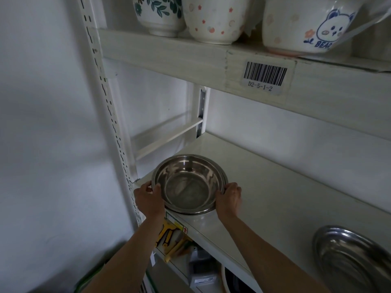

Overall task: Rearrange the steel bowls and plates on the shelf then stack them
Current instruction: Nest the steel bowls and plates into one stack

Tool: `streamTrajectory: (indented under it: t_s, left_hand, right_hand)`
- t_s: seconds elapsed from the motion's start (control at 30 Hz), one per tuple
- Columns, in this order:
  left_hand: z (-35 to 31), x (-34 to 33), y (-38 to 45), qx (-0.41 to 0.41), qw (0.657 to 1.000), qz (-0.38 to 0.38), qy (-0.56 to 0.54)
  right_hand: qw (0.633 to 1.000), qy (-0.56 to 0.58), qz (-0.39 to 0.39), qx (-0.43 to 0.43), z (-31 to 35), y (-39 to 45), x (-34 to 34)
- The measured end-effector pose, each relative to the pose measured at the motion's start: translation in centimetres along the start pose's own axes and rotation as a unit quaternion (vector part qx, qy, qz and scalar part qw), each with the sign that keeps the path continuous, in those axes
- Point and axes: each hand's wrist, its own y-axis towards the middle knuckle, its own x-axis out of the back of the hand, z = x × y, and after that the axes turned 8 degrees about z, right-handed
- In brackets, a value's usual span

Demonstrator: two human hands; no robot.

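Steel bowls point(189, 185), nested as a stack with at least two rims showing, stand at the left end of the white shelf point(275, 199), at its front edge beside the slotted upright post point(110, 115). Your left hand point(148, 197) grips the stack's left rim, fingers curled over the edge and thumb on the inside. Your right hand point(229, 197) grips the right rim in the same way, fingers wrapped round the lip. Both forearms reach up from the bottom of the view. Further right on the same shelf, well apart from the stack, lies a steel plate point(351, 259), oval and shallow, partly cut off by the frame's edge. On the shelf above: a leaf-patterned ceramic bowl point(158, 15), a flower-dotted ceramic bowl point(213, 20) just beside it, and a bear-printed ceramic bowl point(306, 24) to the right. A barcode label point(264, 78) reading D2-5-1-2 sits on that shelf's front face. Below your left wrist, yellow packaging point(169, 235) shows on a lower level.
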Motion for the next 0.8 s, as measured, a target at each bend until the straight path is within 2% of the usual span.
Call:
streamTrajectory:
  t_s: [0.23, 0.37, 0.47, 0.67, 0.8]
  left_hand:
    - [-0.3, 0.1, -0.2, 0.000, 0.999, -0.001, -0.036]
    - [-0.1, 0.0, 0.3, 0.019, 0.999, 0.021, -0.044]
    - [0.6, 0.0, 1.5, 0.041, 0.996, 0.055, -0.058]
    - [0.2, -0.1, 2.3, 0.041, 0.988, 0.120, -0.087]
    - [0.1, -0.3, 2.4, 0.055, 0.983, 0.136, -0.107]
  right_hand:
    - [0.998, 0.068, -0.014, -0.001, -0.6, 0.1, -0.1]
    - [0.994, 0.104, -0.002, -0.046, -0.7, 1.0, 0.0]
    - [0.987, 0.131, 0.034, -0.090, -0.9, 2.1, -0.2]
    - [0.971, 0.178, 0.109, -0.117, -1.1, 3.7, -0.4]
    - [0.955, 0.224, 0.137, -0.135, -1.8, 4.0, -0.8]
